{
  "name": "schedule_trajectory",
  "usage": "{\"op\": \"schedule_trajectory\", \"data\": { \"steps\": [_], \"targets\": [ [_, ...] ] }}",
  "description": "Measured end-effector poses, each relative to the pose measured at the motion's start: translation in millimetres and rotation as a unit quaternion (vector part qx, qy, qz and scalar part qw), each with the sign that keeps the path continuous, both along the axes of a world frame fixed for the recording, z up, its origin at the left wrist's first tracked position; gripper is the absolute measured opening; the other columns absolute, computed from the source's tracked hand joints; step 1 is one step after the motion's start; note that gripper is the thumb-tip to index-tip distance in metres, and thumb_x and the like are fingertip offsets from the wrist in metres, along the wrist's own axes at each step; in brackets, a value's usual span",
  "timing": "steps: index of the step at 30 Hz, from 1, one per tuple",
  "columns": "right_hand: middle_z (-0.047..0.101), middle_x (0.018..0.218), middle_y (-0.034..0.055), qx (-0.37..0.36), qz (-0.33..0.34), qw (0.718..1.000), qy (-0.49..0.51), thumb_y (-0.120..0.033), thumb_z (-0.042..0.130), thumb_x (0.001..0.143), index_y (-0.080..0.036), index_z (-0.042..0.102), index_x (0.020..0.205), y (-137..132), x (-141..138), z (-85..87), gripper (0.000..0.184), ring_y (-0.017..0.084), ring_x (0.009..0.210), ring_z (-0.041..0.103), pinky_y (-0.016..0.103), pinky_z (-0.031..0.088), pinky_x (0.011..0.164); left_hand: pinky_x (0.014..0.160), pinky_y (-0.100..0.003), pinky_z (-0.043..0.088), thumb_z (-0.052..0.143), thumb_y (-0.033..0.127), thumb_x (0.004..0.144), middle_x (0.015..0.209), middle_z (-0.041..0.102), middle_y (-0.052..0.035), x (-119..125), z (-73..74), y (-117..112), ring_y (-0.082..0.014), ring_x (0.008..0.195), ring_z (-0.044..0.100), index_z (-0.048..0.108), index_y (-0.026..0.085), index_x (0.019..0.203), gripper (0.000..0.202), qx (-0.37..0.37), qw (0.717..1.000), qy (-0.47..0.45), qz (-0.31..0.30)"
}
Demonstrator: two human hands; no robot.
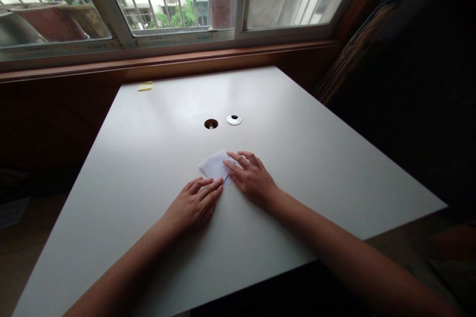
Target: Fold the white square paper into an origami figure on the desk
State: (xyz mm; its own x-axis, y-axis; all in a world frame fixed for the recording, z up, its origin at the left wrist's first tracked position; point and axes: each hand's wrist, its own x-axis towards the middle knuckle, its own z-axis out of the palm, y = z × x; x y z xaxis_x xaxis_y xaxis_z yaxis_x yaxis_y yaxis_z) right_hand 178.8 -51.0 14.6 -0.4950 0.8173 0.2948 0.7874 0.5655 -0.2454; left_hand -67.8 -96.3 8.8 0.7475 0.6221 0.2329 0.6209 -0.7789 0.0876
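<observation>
A small folded sheet of white paper (214,163) lies on the white tabletop, one corner pointing left. My left hand (197,199) rests at its near edge, fingers stretched out and fingertips touching the paper. From the right, my right hand (253,174) lies over the paper's right side with its fingers spread and pressing down. Both hands are open. The right part of the sheet is partly covered by my fingers, and both thumbs are mostly hidden.
Beyond the paper, the white table (297,158) has a round cable hole (211,124) and, beside it, a silver ring-shaped cover (234,120). Yellow sticky notes (145,86) lie at the far left corner. A window (178,0) with bars and flowerpots stands behind the table.
</observation>
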Motion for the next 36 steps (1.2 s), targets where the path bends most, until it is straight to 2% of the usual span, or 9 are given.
{"op": "schedule_trajectory", "data": {
  "steps": [2, 5, 13, 21, 25, 32, 36],
  "targets": [
    [0.050, 0.148, 0.0002, -0.007, 0.066, 0.998, -0.008, -0.027, 0.049, 0.098, -0.031, 0.056, 0.137, -4.4, 2.5, 0.9, 0.040, 0.027, 0.137, 0.035, 0.046, 0.034, 0.110, 0.111, -0.046, 0.038, 0.045, 0.025, 0.097, 0.152, 0.045, -0.0054, 0.1, -0.8, -0.4, -0.0272, 0.132, 0.048, 0.045, 0.020, 0.145, 0.049, 0.003, 1.000, 0.007, 0.005],
    [0.056, 0.143, 0.0010, -0.027, 0.111, 0.993, -0.008, -0.024, 0.050, 0.097, -0.030, 0.055, 0.138, -9.0, 7.1, 0.4, 0.042, 0.025, 0.136, 0.039, 0.045, 0.035, 0.111, 0.110, -0.047, 0.039, 0.046, 0.027, 0.097, 0.153, 0.043, -0.0056, -0.2, -2.6, -0.3, -0.0279, 0.132, 0.048, 0.040, 0.021, 0.149, 0.052, 0.013, 1.000, 0.006, 0.009],
    [0.056, 0.143, 0.0015, -0.023, 0.117, 0.993, 0.006, -0.028, 0.049, 0.098, -0.030, 0.059, 0.135, -10.6, 13.8, -0.5, 0.038, 0.023, 0.132, 0.047, 0.044, 0.038, 0.111, 0.111, -0.045, 0.041, 0.048, 0.023, 0.096, 0.143, 0.056, -0.0057, -2.3, -1.9, 2.4, -0.0244, 0.127, 0.052, 0.051, 0.021, 0.140, 0.044, 0.013, 0.999, -0.018, -0.034],
    [0.060, 0.138, 0.0049, 0.034, 0.156, 0.987, 0.017, -0.031, 0.058, 0.094, -0.031, 0.066, 0.126, -7.5, 19.5, -3.6, 0.033, 0.026, 0.126, 0.051, 0.046, 0.044, 0.104, 0.110, -0.045, 0.042, 0.050, 0.023, 0.095, 0.140, 0.059, -0.0062, -1.6, -2.1, 3.1, -0.0246, 0.127, 0.054, 0.054, 0.020, 0.137, 0.042, 0.010, 0.999, -0.035, -0.037],
    [0.060, 0.137, 0.0049, 0.049, 0.125, 0.991, 0.001, -0.031, 0.057, 0.095, -0.033, 0.065, 0.127, -8.3, 19.7, -3.0, 0.033, 0.026, 0.122, 0.052, 0.046, 0.045, 0.102, 0.109, -0.046, 0.043, 0.050, 0.022, 0.094, 0.139, 0.059, -0.0051, -1.7, -1.3, 3.3, -0.0245, 0.127, 0.054, 0.052, 0.020, 0.138, 0.043, 0.007, 0.999, -0.038, -0.037],
    [0.059, 0.135, 0.0073, 0.054, 0.000, 0.997, -0.049, -0.031, 0.049, 0.099, -0.028, 0.065, 0.127, 9.2, 21.4, 1.6, 0.032, 0.028, 0.118, 0.050, 0.045, 0.046, 0.093, 0.109, -0.046, 0.042, 0.052, 0.022, 0.093, 0.142, 0.057, -0.0047, -3.0, -2.2, 4.0, -0.0246, 0.128, 0.053, 0.051, 0.020, 0.139, 0.047, -0.002, 0.999, -0.032, -0.043],
    [0.057, 0.139, 0.0075, 0.057, -0.024, 0.996, -0.057, -0.031, 0.046, 0.100, -0.026, 0.064, 0.126, 16.0, 19.5, 0.8, 0.032, 0.030, 0.120, 0.049, 0.046, 0.044, 0.094, 0.110, -0.046, 0.042, 0.051, 0.023, 0.093, 0.141, 0.058, -0.0053, -1.7, -2.1, 2.5, -0.0247, 0.127, 0.054, 0.051, 0.021, 0.139, 0.046, 0.003, 0.999, -0.034, -0.038]
  ]
}}
